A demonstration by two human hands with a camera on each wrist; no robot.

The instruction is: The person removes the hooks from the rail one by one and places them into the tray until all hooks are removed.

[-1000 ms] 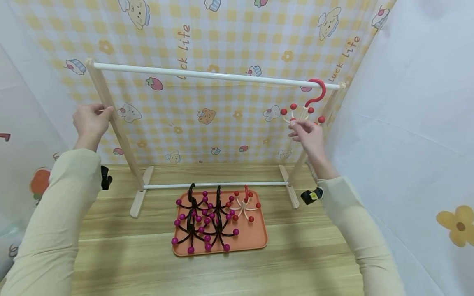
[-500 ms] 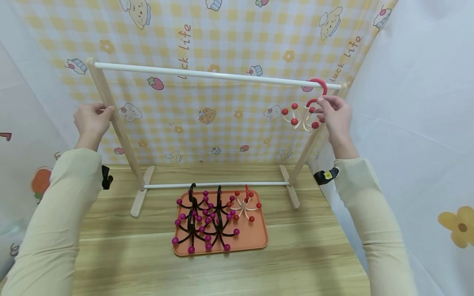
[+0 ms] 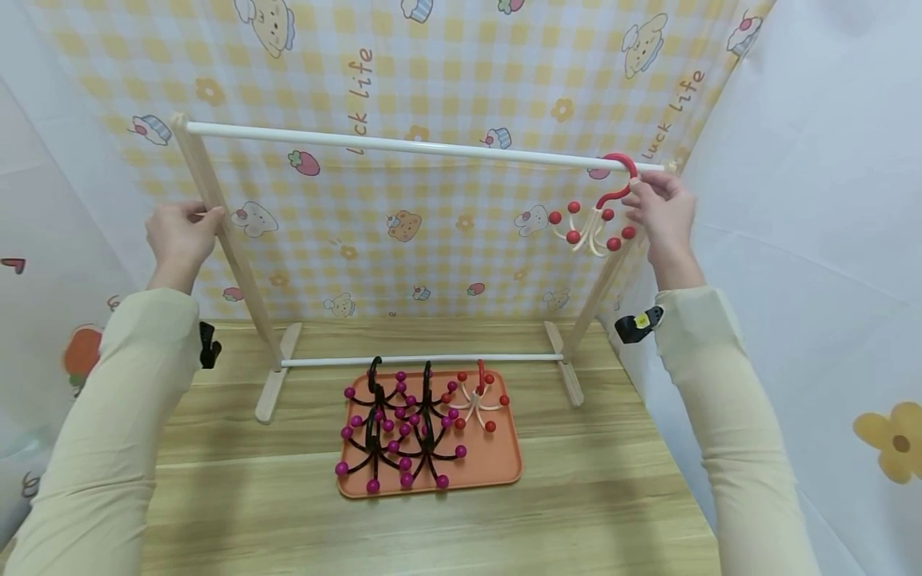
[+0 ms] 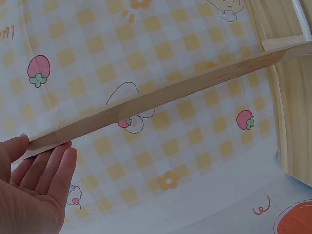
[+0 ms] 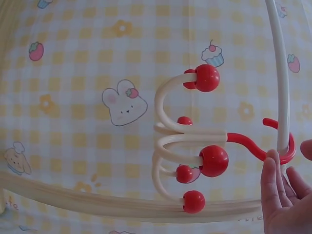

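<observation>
My left hand (image 3: pixel 183 236) pinches the left wooden upright (image 4: pixel 146 105) of a rack between thumb and fingers. From the right end of the rack's white top rod (image 3: pixel 403 146) hangs a multi-arm hanger (image 5: pixel 204 134) with a red hook (image 3: pixel 621 192), cream arms and red ball tips. Beside that hook is my right hand (image 3: pixel 666 220), its fingers fairly straight. In the right wrist view the fingertips (image 5: pixel 271 158) meet the hook and rod, while the thumb lies slightly apart on the other side. Whether they press on the hook is unclear.
An orange tray (image 3: pixel 497 460) lies on the wooden table (image 3: pixel 288 520) before the rack. It holds several black hangers (image 3: pixel 372 444) with magenta balls, and one cream hanger (image 3: pixel 475 400) with a red hook. A lower white rod (image 3: pixel 421 359) runs behind it.
My right hand has moved up and to the right, from the hanger's ball-tipped arms to beside its hook. The hanger stays on the rod, and my left hand keeps its place.
</observation>
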